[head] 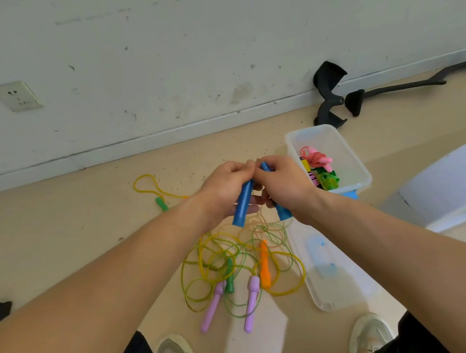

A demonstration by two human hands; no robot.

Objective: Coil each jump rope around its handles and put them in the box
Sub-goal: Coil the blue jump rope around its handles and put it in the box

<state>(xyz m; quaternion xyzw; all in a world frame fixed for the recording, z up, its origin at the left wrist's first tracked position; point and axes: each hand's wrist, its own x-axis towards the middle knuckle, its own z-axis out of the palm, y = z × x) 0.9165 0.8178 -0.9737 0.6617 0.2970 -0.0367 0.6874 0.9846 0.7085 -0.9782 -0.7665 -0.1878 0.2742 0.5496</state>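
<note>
Just left of the clear box [357,167], and held above the floor, both hands meet at their fingertips. The left hand [224,189] has its fingers curled round a blue handle [244,201], which slants down and away from the box. The right hand [285,182], the one nearer the box, grips the second blue handle [283,214], whose top pokes out above the knuckles and whose lower end shows under the wrist. The thumbs and forefingers of both hands are pinched together at the handles' upper ends (what they pinch there is too small to tell). Inside the box lie a coiled pink rope [316,158] and a coiled green rope [328,180], touching each other. Below the box, on the floor, lies its clear lid [339,284]. Left of the lid and under the hands sprawls a loose tangle of ropes [209,269], yellow and green, with an orange handle [264,264], a green handle [229,277] and two purple handles [213,307] lying in it. Farther left of the box, well apart from the tangle, another green handle [161,204] lies at the end of a yellow loop [149,185]. Behind the box, black chair parts [329,94] rest against the wall.
</note>
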